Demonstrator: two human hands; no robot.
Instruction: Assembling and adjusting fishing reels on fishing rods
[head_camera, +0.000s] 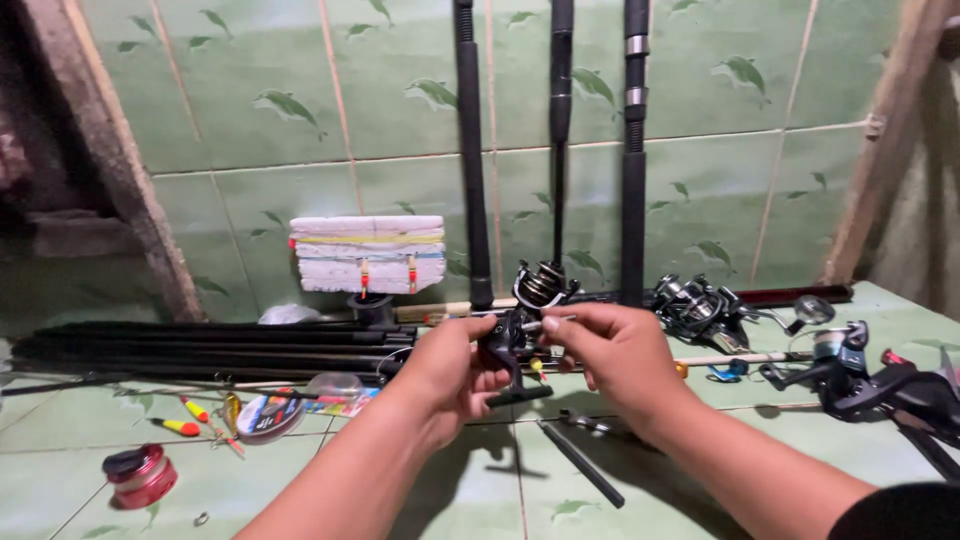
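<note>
Above the green tiled floor (480, 500), both hands hold a black spinning reel (515, 345) up in front of the wall. The left hand (450, 375) wraps the reel's body from the left, its fingers (490, 380) curled tight around the stem, with the reel foot (520, 394) sticking out below the palm. The right hand (615, 350) comes in from the other side, thumb and forefinger pinched narrow on a small silver part (555, 322) at the reel's side, just below the spool (540, 285).

As a judgement, the work looks midway: the reel is off any rod, firmly in hand, and being adjusted or fitted at that small part; it is not mounted on anything yet. What exactly the pinched piece is cannot be told.

Three rods (560, 150) lean upright against the wall behind. More rods (210, 345) lie flat at the left, other reels (700, 310) sit at the right, and a red line spool (140, 475), floats (180, 427) and a foam block (368, 253) rest nearby.
</note>
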